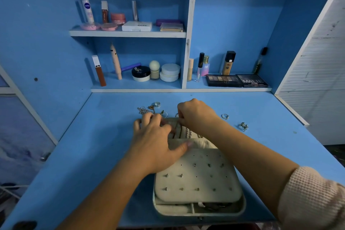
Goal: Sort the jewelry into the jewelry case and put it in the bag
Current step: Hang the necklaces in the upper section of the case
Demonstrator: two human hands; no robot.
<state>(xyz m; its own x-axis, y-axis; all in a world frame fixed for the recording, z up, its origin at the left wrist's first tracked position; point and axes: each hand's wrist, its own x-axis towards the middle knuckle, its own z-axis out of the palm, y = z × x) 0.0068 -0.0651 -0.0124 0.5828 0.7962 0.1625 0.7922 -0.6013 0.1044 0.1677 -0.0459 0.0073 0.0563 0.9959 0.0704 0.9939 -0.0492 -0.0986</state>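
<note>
Fingers (180, 117) of the right hand (196, 115) curl, pinching a chain (177, 130) in the lid of the open case (242, 207); the left hand (155, 136) spreads wide, pressing that lid flat (thumb on its pocket). The case sits at six o'clock on the bench (89, 145), loose rings (225, 116) at two.

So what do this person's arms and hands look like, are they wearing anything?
The left hand and right hand are bare: no gloves, rings or watch showing. The right arm has a pale pink waffle-knit sleeve covering its upper part; the left forearm shows no sleeve.
</note>
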